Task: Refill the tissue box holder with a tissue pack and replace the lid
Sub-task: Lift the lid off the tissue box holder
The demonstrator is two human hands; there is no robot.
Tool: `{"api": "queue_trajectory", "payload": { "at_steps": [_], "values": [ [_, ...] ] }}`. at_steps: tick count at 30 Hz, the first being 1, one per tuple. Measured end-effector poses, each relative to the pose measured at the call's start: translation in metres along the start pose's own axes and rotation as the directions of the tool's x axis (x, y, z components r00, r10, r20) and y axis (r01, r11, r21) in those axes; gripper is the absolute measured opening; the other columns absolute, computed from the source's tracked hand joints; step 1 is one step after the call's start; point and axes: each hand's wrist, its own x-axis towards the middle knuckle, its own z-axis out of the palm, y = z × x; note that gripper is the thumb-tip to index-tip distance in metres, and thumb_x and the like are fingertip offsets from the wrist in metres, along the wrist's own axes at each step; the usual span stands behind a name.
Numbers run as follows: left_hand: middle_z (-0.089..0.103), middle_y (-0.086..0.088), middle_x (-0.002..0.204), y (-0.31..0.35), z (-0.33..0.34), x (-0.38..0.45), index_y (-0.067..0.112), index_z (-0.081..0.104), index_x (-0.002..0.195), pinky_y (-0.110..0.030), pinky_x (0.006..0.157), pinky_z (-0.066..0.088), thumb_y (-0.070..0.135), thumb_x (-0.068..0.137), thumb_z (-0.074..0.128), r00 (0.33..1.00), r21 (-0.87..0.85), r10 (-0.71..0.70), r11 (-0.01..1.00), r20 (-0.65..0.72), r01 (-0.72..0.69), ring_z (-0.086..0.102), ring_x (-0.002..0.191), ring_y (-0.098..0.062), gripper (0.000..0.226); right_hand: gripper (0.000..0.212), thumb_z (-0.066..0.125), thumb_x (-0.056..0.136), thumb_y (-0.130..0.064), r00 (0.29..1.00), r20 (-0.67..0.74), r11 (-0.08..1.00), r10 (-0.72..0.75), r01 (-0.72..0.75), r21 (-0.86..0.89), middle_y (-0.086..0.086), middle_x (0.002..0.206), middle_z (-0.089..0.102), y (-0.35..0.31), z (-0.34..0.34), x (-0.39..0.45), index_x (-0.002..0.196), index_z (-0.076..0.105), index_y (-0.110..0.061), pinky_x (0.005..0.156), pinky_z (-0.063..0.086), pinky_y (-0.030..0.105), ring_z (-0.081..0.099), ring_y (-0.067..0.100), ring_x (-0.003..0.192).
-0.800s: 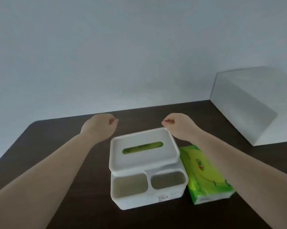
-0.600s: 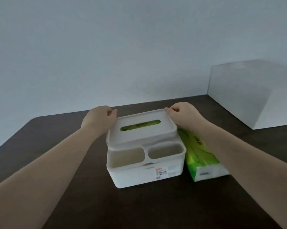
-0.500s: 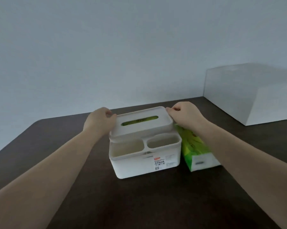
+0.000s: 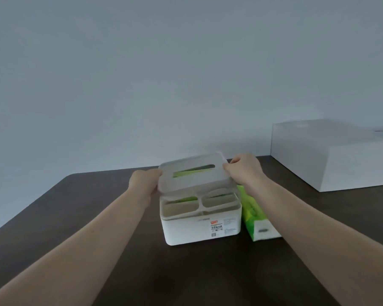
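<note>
Left hand (image 4: 143, 181): centre of the frame, just left of the holder; its grip is clamped on the lid's left edge, fingers mostly hidden behind that edge.
Right hand (image 4: 245, 170): right of centre; its grip is pinched on the lid's right edge, thumb and fingertips on the rim.
Lid (image 4: 193, 174): white, with a long slot; held between both hands above the holder's rear part, lifted clear of it and tilted, the far edge higher than the near one. Green shows through the slot.
Holder (image 4: 199, 230): white box standing on the desk in the middle of the frame, with a label on its front wall. Two open compartments lie along its near side, the left one wider. A strip of green shows under the raised lid, in the rear section.
Pack (image 4: 255, 219): green and white tissue pack lying on the desk just right of the holder, touching or nearly touching its side; the right forearm crosses over part of it.
Desk (image 4: 86, 217): dark brown, filling the lower half of the frame.
White box (image 4: 331, 155): large and plain, on the desk at the right edge of the frame, well apart from the holder.
Wall (image 4: 164, 74): pale grey, filling the upper half.
</note>
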Motion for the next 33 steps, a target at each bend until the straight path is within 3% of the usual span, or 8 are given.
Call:
{"api": "queue_trajectory", "payload": {
  "at_steps": [6,8,10,12,19,23,26,33],
  "values": [
    [0.057,-0.005,0.073,0.021,-0.018,-0.003,0.007,0.063,0.088,-0.026,0.055,0.044,0.012,0.08,0.066,0.983,-0.12,0.138,0.981,-0.122,-0.153,0.052,0.059,-0.021,0.01,0.018,0.067,0.08,-0.011,0.999,-0.023,0.968,-0.026,0.031,0.25,0.012,0.061,0.053,-0.026,0.005,0.003,0.067,0.062,0.001,0.058,0.043,0.031,0.05,0.022,0.052],
    [0.063,-0.008,0.086,0.021,-0.034,0.002,0.007,0.064,0.095,-0.033,0.069,0.056,0.011,0.079,0.068,0.991,-0.191,0.071,0.977,-0.113,-0.091,0.062,0.075,-0.027,0.017,0.015,0.065,0.082,-0.008,0.996,0.055,0.964,-0.063,0.047,0.26,0.012,0.062,0.058,-0.038,0.013,-0.001,0.069,0.067,0.0,0.06,0.053,0.037,0.053,0.024,0.051],
    [0.064,-0.011,0.1,0.015,-0.052,0.006,0.007,0.062,0.098,-0.044,0.087,0.056,0.012,0.08,0.066,0.995,-0.279,-0.032,0.96,-0.092,0.005,0.063,0.09,-0.031,0.019,0.016,0.062,0.082,-0.005,0.983,0.119,0.966,-0.138,0.107,0.234,0.02,0.075,0.065,-0.05,0.024,-0.006,0.084,0.07,0.009,0.081,0.057,0.048,0.063,0.032,0.066],
    [0.062,-0.011,0.1,0.007,-0.069,0.008,0.008,0.059,0.1,-0.044,0.087,0.054,0.011,0.084,0.06,0.991,-0.33,-0.084,0.943,-0.102,0.046,0.061,0.087,-0.029,0.016,0.023,0.06,0.084,-0.007,0.964,0.169,0.966,-0.205,0.172,0.192,0.03,0.094,0.07,-0.06,0.034,-0.013,0.094,0.069,0.011,0.093,0.052,0.05,0.066,0.043,0.087],
    [0.063,-0.007,0.088,-0.02,-0.114,0.018,0.01,0.058,0.103,-0.043,0.085,0.054,0.006,0.089,0.054,0.929,-0.535,-0.21,0.844,-0.305,0.015,0.06,0.068,-0.021,0.014,0.03,0.053,0.09,-0.015,0.947,0.212,0.966,-0.243,0.217,0.139,0.028,0.113,0.067,-0.061,0.044,-0.017,0.103,0.065,0.01,0.098,0.048,0.054,0.06,0.044,0.107],
    [0.059,-0.01,0.102,-0.031,-0.117,0.017,0.009,0.058,0.107,-0.039,0.079,0.051,0.007,0.092,0.053,0.901,-0.549,-0.244,0.836,-0.359,0.007,0.06,0.084,-0.026,0.016,0.022,0.055,0.092,-0.017,0.931,0.264,0.966,-0.254,0.228,0.125,0.003,0.106,0.073,-0.06,0.052,-0.012,0.104,0.072,-0.009,0.093,0.051,0.037,0.064,0.021,0.104],
    [0.062,-0.014,0.112,-0.043,-0.124,0.015,0.0,0.058,0.121,-0.04,0.081,0.053,0.005,0.091,0.05,0.864,-0.525,-0.278,0.851,-0.419,0.018,0.06,0.09,-0.03,0.031,0.025,0.054,0.092,-0.017,0.891,0.327,0.95,-0.314,0.296,0.103,0.003,0.102,0.074,-0.072,0.073,-0.019,0.101,0.073,-0.004,0.08,0.05,0.033,0.065,0.022,0.101],
    [0.058,-0.01,0.108,-0.085,-0.141,0.015,0.002,0.052,0.13,-0.041,0.088,0.053,-0.005,0.09,0.036,0.842,-0.553,-0.396,0.821,-0.367,0.145,0.062,0.107,-0.031,0.044,0.031,0.05,0.093,-0.019,0.794,0.396,0.856,-0.462,0.515,-0.034,0.006,0.104,0.075,-0.092,0.133,-0.037,0.093,0.072,0.003,0.09,0.051,0.037,0.065,0.028,0.099]
  ]
}}
